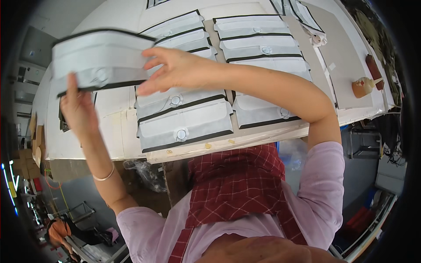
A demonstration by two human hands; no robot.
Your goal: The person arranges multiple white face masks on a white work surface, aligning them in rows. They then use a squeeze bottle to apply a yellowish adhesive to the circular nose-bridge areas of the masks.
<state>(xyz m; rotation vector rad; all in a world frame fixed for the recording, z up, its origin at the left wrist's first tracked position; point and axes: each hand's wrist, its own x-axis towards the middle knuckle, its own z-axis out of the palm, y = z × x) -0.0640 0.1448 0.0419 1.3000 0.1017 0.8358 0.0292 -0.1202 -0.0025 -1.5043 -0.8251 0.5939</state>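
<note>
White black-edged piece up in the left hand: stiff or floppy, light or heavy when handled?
The white black-edged piece is probably light: the left hand grips it only near its lower left corner. It seems stiff enough not to collapse, since it spreads wide from that grip, though the right hand close to its other end may be helping.

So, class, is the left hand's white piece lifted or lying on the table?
Lifted: the left hand grips the white piece by its lower edge, one finger across its front.
</note>
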